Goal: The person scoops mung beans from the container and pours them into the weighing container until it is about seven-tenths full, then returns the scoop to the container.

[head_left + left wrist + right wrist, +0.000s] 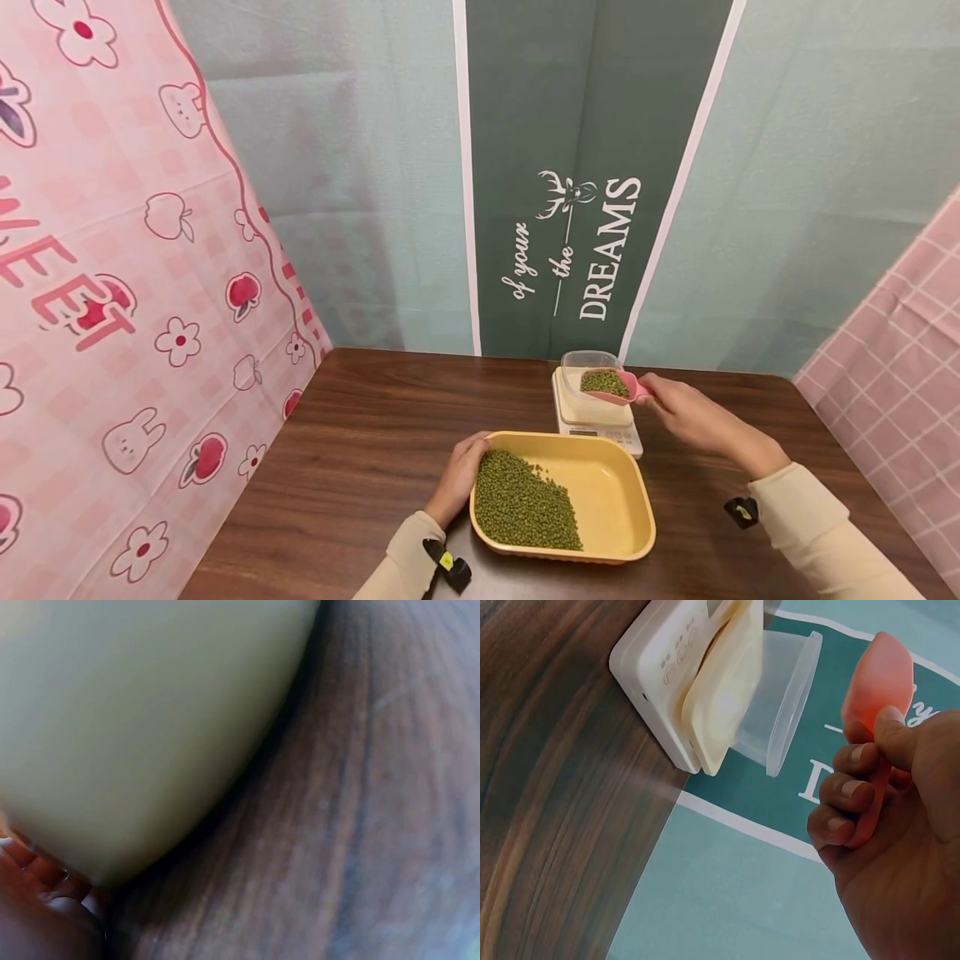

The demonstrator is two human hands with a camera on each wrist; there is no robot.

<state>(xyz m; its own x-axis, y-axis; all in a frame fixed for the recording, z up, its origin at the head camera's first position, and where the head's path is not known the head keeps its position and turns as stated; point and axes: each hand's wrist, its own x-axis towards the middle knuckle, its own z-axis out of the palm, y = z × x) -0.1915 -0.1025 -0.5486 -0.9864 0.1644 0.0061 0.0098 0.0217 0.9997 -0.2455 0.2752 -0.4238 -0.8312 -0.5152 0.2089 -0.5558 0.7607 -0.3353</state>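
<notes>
right hand (686, 414): fingers (845, 796) curled round the handle of a pink scoop (617, 387), thumb pressed on top of the handle; the scoop is filled with green beans and held level over a clear plastic cup (591, 363); the cup stands on the cream platform of a white kitchen scale (597, 413), at the far side of the brown wooden worktop (360, 450), near the backdrop.

left hand (459, 477): fingers (45, 874) curled against the left rim of a yellow tray (607, 492), holding it at its near-left corner; only the fingertips show in the left wrist view, pressed to the tray's pale underside, with the tray edge raised a little off the worktop there.

yellow tray: rectangular, rounded corners; lies on the worktop just in front of the scale, between the two forearms; a heap of green mung beans (521, 502) is gathered in its left half, the right half bare.

surroundings: teal backdrop (570, 242) with white lettering behind the worktop; pink patterned cloth (127, 275) at the left; pink checked cloth (900, 392) at the right; cream sleeves on both arms.
</notes>
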